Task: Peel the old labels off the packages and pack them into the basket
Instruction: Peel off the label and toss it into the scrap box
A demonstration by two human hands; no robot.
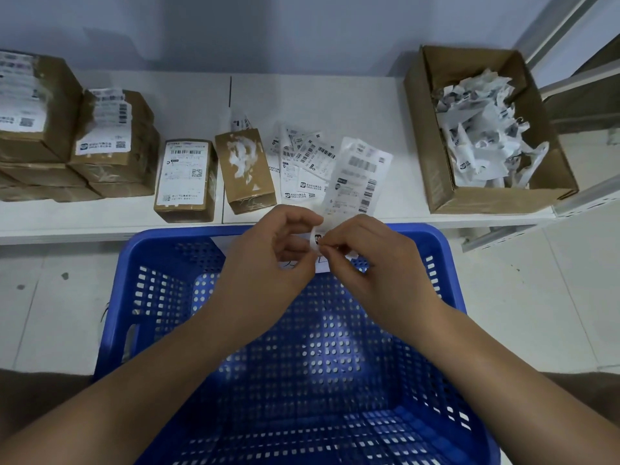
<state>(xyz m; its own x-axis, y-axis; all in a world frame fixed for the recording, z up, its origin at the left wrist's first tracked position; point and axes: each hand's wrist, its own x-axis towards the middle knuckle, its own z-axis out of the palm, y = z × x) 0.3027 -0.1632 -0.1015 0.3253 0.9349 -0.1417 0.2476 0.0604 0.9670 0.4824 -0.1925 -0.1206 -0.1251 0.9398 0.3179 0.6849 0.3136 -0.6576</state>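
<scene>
1. Left hand and right hand meet above the far rim of the blue basket; both pinch a peeled label that rises from the fingers over the counter edge.
2. The label shows barcodes; its text is too blurred to read.
3. A stripped package with white residue stands beside a labelled package; print unreadable.
4. Loose labels lie just right of the stripped package.
5. Stacked packages occupy the counter's left end.
6. An open carton of crumpled labels sits at the right end.
</scene>
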